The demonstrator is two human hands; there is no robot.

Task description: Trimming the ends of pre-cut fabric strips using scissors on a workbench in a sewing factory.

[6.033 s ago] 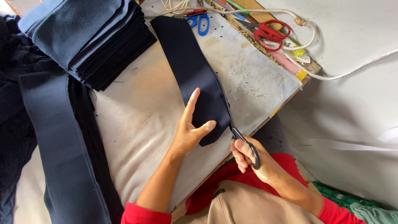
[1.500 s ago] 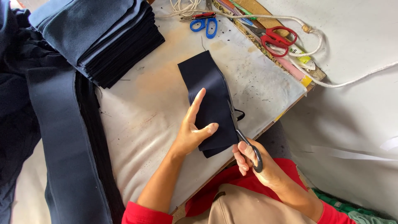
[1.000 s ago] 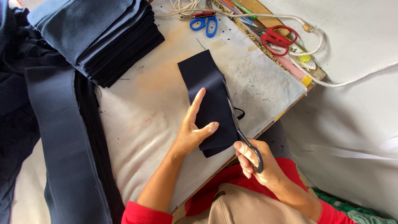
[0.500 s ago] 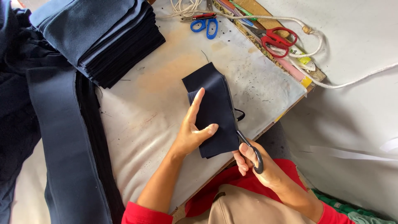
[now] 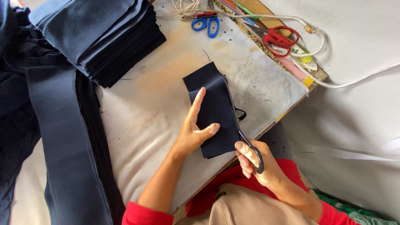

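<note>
Left hand point(image 5: 192, 133) flat, pinning dark navy fabric piece point(image 5: 214, 110); right hand point(image 5: 258, 166) grips black scissors point(image 5: 243, 139) along edge; cut partly run, far end uncut.

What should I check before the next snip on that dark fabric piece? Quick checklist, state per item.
1. Left hand flat on the dark fabric piece: ok.
2. Right hand gripping the black-handled scissors: ok.
3. Left fingers away from the blade line along the piece's right edge: ok.
4. Layers aligned: not ok, an under layer steps out at the top left.
5. How far the blades are open: cannot tell.
6. Black offcut strip beside the blades: not ok, lies close.
</note>
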